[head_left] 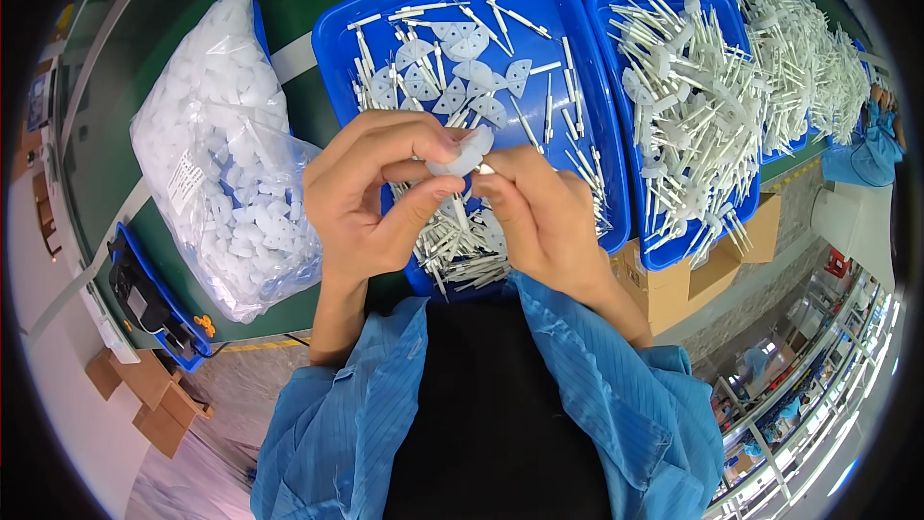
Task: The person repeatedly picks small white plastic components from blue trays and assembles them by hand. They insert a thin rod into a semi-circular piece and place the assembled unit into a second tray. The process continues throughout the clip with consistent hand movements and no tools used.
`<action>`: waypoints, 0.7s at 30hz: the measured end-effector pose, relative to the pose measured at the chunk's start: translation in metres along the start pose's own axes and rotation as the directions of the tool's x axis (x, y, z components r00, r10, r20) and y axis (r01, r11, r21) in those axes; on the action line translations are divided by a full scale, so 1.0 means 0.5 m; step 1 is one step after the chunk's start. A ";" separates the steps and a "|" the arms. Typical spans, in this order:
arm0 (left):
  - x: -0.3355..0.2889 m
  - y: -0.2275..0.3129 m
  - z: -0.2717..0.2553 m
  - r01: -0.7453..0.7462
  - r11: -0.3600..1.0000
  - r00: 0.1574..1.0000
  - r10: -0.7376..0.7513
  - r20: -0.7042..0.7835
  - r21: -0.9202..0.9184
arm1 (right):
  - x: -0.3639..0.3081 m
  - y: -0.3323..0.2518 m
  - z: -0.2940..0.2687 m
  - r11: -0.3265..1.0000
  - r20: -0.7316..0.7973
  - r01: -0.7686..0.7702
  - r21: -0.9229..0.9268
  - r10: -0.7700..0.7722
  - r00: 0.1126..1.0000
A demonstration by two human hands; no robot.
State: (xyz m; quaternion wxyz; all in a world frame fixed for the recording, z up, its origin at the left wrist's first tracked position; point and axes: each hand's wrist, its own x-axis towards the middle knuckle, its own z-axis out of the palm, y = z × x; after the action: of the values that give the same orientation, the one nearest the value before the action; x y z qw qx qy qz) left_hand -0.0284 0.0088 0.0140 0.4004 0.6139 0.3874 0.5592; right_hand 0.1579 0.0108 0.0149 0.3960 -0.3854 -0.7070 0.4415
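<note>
Over the middle blue tray (616,135), my left hand (377,188) pinches a small white fan-shaped plastic piece (466,153) between thumb and fingers. My right hand (542,217) is closed right beside it, thumb and forefinger gripping the end of a thin white rod (483,169) that touches the plastic piece. How far the two parts are joined is hidden by my fingers. Beneath and beyond my hands, the tray holds loose translucent fan-shaped pieces (472,74) and many thin white rods (457,255), spread along its sides and heaped at the near end.
A clear bag (207,135) full of white plastic pieces lies on the green table at left. To the right, a blue tray (664,255) is piled with rod-and-fan pieces, with more heaps beyond. A small blue tray (159,299) holds a black device. Cardboard boxes (664,294) stand below.
</note>
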 end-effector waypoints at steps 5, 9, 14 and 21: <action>0.002 0.003 -0.005 0.032 0.999 0.999 -0.031 0.041 -0.020 | 0.000 -0.007 -0.001 0.959 -0.025 0.131 -0.253 -0.142 0.990; -0.002 -0.003 0.007 0.057 0.967 0.998 -0.065 -0.025 -0.248 | 0.005 -0.040 -0.006 0.996 0.026 -0.016 -0.086 0.019 0.999; -0.016 -0.020 0.018 0.070 0.949 0.990 -0.105 -0.098 -0.307 | 0.007 -0.034 -0.004 0.976 0.005 0.019 -0.218 -0.018 1.000; -0.028 -0.030 0.031 0.077 0.913 0.985 -0.133 -0.112 -0.401 | 0.014 -0.047 -0.014 0.979 -0.007 -0.018 -0.202 0.016 1.000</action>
State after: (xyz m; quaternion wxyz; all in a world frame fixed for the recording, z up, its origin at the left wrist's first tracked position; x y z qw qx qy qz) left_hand -0.0143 0.0009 -0.0060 0.5179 0.4590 0.3258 0.6442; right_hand 0.1570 0.0121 0.0404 0.3529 -0.4309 -0.7438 0.3696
